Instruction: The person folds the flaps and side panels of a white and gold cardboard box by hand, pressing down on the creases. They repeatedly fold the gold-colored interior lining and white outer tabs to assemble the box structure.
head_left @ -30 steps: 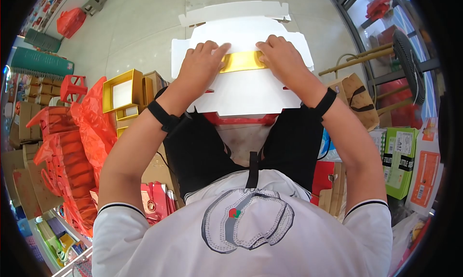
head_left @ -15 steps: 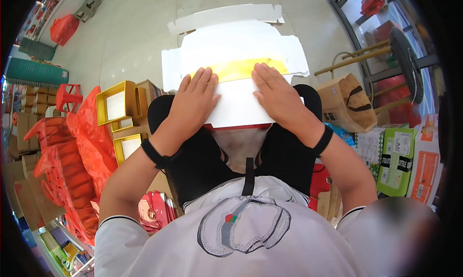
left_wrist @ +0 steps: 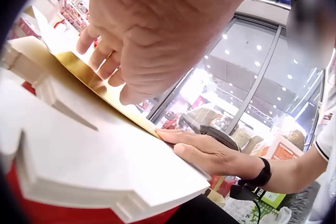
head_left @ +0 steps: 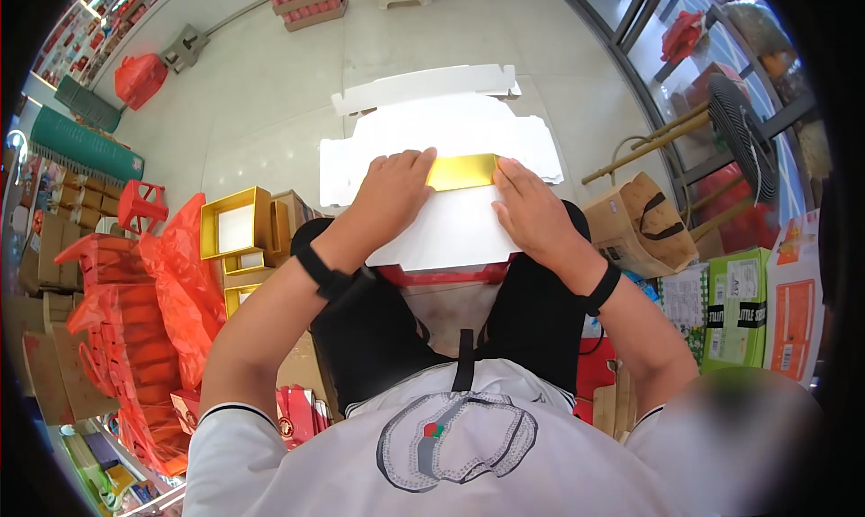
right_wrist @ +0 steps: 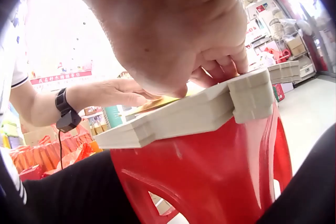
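A stack of white die-cut card sheets [head_left: 446, 233] lies on a red stool [right_wrist: 210, 166] between the knees. Across its middle runs a shiny gold strip [head_left: 461, 172]. My left hand [head_left: 392, 197] rests at the strip's left end, fingertips on or beside it. At the right end lies my right hand [head_left: 541, 215], its fingers extended and touching the strip's edge. The left wrist view shows the gold strip [left_wrist: 81, 71] under bent, relaxed left fingers, with the right hand [left_wrist: 210, 153] flat at the far end. My palms hide both strip ends.
Gold boxes [head_left: 236, 229] and red plastic bags [head_left: 185, 283] stand on the left. On the right are a brown paper bag [head_left: 641, 224], a green box [head_left: 734, 305] and a wooden-legged chair [head_left: 743, 139]. Tiled floor [head_left: 270, 94] stretches ahead.
Both hands have shifted from lying over the strip's lower edge to its two ends, turned more inward. Less of the gold strip shows. The head view has tilted to take in more floor.
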Demonstrator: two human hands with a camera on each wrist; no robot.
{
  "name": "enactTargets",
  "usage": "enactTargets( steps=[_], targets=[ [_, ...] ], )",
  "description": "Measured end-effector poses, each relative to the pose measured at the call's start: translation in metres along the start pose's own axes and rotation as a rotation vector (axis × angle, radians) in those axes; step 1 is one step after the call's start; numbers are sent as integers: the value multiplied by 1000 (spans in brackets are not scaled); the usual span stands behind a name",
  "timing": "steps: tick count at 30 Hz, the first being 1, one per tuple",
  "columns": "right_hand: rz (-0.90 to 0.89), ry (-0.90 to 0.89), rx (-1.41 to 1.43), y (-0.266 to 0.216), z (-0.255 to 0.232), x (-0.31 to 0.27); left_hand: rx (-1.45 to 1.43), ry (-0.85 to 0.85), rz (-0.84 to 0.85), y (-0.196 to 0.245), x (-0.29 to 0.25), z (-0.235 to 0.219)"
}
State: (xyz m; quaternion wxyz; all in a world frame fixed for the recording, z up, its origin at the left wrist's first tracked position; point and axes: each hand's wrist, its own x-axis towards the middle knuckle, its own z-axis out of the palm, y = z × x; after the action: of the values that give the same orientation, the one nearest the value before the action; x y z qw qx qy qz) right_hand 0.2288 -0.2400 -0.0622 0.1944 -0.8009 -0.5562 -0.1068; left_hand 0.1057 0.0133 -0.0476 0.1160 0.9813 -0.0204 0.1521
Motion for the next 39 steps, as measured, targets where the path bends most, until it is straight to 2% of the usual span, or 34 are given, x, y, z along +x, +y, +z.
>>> enactTargets(
  steps=[2,5,8,10,12,14,18,20,23,24,28,32,33,36,37,38,39],
  targets=[
    [20,1,46,6,-9,1,2,-197,-96,7,15,-10],
    [37,52,53,26,-27,4,-186,-155,-180,4,20,-19],
    [47,48,63,44,-43,2,-51,25,108,-18,18,-33],
    [19,16,56,45,-55,3,-44,39,134,-23,10,-47],
    [-95,-29,26,39,-59,2,-46,56,177,-37,3,-52],
    [-210,-101,0,28,-57,0,-127,2,141,-56,-3,-52],
    [-254,44,91,13,-41,0,-118,-8,187,-77,-7,-54],
    [-281,57,98,4,-39,2,-62,12,224,-80,-6,-57],
    [-295,26,122,-16,-28,1,35,15,189,-85,-3,-48],
    [-295,11,122,-22,-24,2,64,22,180,-84,-1,-44],
    [-274,-33,129,-34,-14,1,-165,-83,274,-19,-6,-42],
    [-252,-67,159,-34,-17,2,121,-347,236,-1,-19,-49],
    [-243,-84,165,-34,-17,1,114,-258,246,-9,-24,-51],
    [-248,-44,155,-36,-15,2,153,-438,-4,-4,-40,-75],
    [-237,-54,154,-36,-14,4,14,-469,-53,2,-50,-79],
    [-228,-63,154,-36,-14,5,-152,-403,4,10,-58,-79],
    [-219,-72,153,-36,-13,7,-168,-361,33,17,-64,-72]
  ],
)
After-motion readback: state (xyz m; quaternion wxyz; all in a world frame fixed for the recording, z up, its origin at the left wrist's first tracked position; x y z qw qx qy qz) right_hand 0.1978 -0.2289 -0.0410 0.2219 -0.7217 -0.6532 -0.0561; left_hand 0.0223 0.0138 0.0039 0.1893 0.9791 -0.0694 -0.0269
